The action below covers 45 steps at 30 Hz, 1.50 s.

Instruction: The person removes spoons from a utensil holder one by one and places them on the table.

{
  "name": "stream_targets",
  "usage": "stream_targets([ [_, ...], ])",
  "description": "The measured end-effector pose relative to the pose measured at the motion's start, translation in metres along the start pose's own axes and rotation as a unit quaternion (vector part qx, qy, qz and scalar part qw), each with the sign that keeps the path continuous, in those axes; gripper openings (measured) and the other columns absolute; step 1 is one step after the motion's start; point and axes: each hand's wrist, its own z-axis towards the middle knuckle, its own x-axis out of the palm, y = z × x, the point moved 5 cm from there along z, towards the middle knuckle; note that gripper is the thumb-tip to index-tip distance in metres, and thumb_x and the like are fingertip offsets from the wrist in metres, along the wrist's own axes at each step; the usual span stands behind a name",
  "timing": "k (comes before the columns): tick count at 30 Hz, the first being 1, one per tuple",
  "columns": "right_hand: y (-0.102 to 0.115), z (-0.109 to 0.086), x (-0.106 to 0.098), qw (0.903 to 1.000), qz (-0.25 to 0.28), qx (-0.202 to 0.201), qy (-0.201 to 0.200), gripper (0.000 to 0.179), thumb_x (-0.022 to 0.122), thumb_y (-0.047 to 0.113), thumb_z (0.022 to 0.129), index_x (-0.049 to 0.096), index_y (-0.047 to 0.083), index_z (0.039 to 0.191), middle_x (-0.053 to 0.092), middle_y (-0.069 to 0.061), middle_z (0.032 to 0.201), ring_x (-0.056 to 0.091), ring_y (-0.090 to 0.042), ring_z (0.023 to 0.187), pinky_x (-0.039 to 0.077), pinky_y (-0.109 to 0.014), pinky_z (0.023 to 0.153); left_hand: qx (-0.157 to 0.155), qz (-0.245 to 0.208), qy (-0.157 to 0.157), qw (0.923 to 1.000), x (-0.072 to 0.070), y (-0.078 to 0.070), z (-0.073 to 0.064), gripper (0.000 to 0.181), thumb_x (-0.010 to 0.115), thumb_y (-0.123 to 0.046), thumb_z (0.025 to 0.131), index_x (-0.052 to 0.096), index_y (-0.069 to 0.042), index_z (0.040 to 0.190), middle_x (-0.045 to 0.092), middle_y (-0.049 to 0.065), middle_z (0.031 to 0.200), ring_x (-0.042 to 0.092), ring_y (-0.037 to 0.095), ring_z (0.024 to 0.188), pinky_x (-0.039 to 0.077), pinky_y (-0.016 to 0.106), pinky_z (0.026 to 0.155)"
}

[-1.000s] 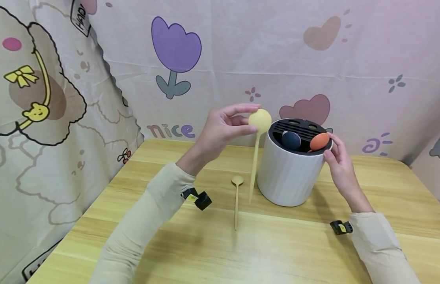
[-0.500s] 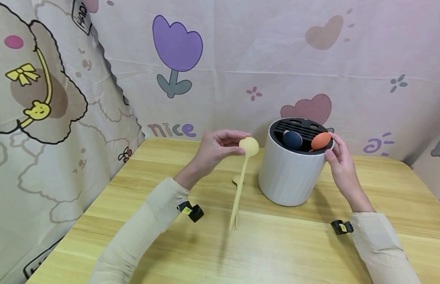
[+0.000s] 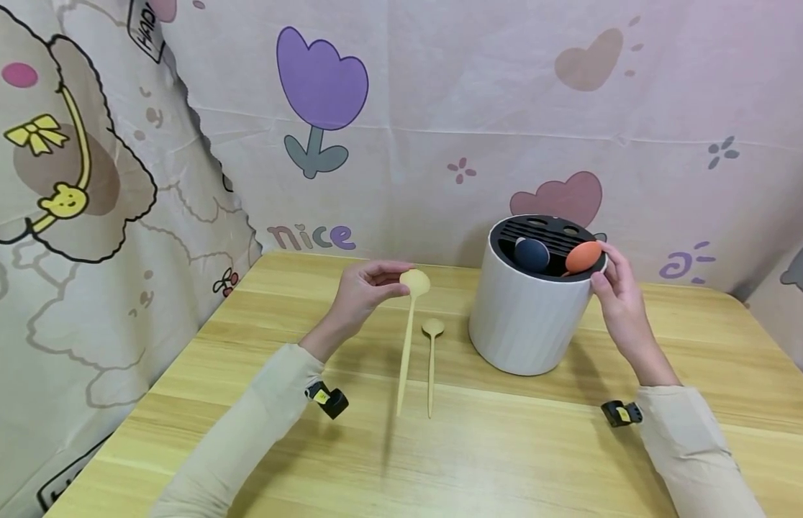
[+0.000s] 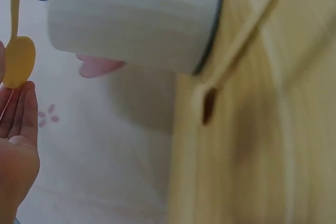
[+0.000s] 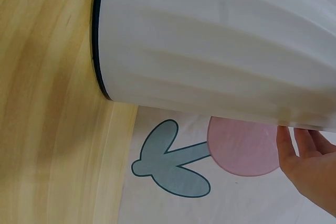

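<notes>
**Large yellow spoon (image 3: 407,345) hangs handle-down**

The left hand (image 3: 363,293) pinches its bowl between thumb and fingers, over the surface (image 3: 518,460). Just right lies a smaller spoon (image 3: 432,360); then a white holder (image 3: 531,324) with navy (image 3: 532,255) and orange utensils (image 3: 583,257), its rim grasped by the right hand's (image 3: 623,306) fingers.

Pale printed cloth (image 3: 440,72) (purple tulip (image 3: 322,83)) behind wood-grain table (image 3: 537,453)

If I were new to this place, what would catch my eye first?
Probably the holder, white and right of centre on the table, with an orange tool and a navy tool inside and the right grip at its upper edge. Next comes the yellow spoon, head up in the left grip, left of a second spoon lying flat. Behind, at upper left, the purple tulip stands out on the cloth.
</notes>
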Motion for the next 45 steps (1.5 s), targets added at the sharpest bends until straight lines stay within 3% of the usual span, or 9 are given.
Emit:
stream_targets([
  [8, -0.001, 0.0, 0.001, 1.0, -0.006, 0.001, 0.002, 0.046, 0.042, 0.019, 0.104, 0.032, 0.016, 0.149, 0.032, -0.031, 0.147, 0.04, -0.01, 0.129, 0.037, -0.012, 0.095, -0.081, 0.076, -0.007, 0.9938, -0.018, 0.035, -0.001, 0.033, 0.076, 0.005, 0.078, 0.065, 0.013, 0.108, 0.068, 0.021, 0.108, 0.068, 0.012, 0.086, 0.055, 0.029, 0.081],
  [14, -0.001, 0.0, 0.0, 1.0, -0.004, 0.003, 0.002, 0.047, 0.042, 0.02, 0.104, 0.031, 0.015, 0.149, 0.032, -0.032, 0.146, 0.041, -0.009, 0.127, 0.037, -0.011, 0.094, -0.139, 0.122, -0.004, 0.9828, -0.03, 0.061, 0.002, 0.031, 0.077, 0.003, 0.079, 0.067, 0.009, 0.107, 0.069, 0.017, 0.105, 0.067, 0.013, 0.084, 0.056, 0.029, 0.081],
  [25, -0.001, 0.0, -0.001, 0.9999, 0.014, -0.002, -0.001, 0.047, 0.045, 0.019, 0.103, 0.033, 0.013, 0.149, 0.032, -0.032, 0.146, 0.042, -0.008, 0.126, 0.037, -0.011, 0.095, -0.148, 0.217, 0.048, 0.9636, -0.028, 0.089, 0.004, 0.031, 0.081, -0.007, 0.078, 0.071, 0.005, 0.105, 0.071, 0.015, 0.101, 0.067, 0.019, 0.086, 0.055, 0.028, 0.078],
  [29, 0.001, 0.0, -0.001, 1.0, -0.006, 0.001, 0.0, 0.048, 0.044, 0.02, 0.104, 0.032, 0.013, 0.149, 0.033, -0.032, 0.146, 0.043, -0.008, 0.126, 0.037, -0.011, 0.095, -0.183, 0.2, 0.036, 0.9619, -0.027, 0.1, 0.006, 0.031, 0.08, -0.005, 0.078, 0.07, 0.004, 0.106, 0.071, 0.013, 0.099, 0.066, 0.017, 0.085, 0.055, 0.026, 0.078],
  [35, -0.001, 0.0, -0.002, 0.9995, -0.031, 0.007, 0.005, 0.048, 0.041, 0.022, 0.105, 0.03, 0.016, 0.151, 0.031, -0.031, 0.148, 0.041, -0.01, 0.129, 0.035, -0.012, 0.097, -0.251, 0.132, 0.002, 0.9588, -0.031, 0.116, 0.001, 0.032, 0.078, -0.001, 0.079, 0.068, 0.005, 0.109, 0.069, 0.011, 0.096, 0.064, 0.016, 0.083, 0.055, 0.026, 0.078],
  [45, -0.002, 0.0, -0.002, 0.9997, -0.022, 0.008, 0.003, 0.048, 0.042, 0.022, 0.104, 0.03, 0.014, 0.151, 0.033, -0.03, 0.147, 0.041, -0.01, 0.128, 0.036, -0.012, 0.096, -0.251, 0.066, -0.017, 0.9655, -0.031, 0.133, -0.007, 0.027, 0.074, 0.005, 0.081, 0.066, 0.009, 0.107, 0.07, 0.007, 0.094, 0.064, 0.013, 0.083, 0.053, 0.023, 0.077],
])
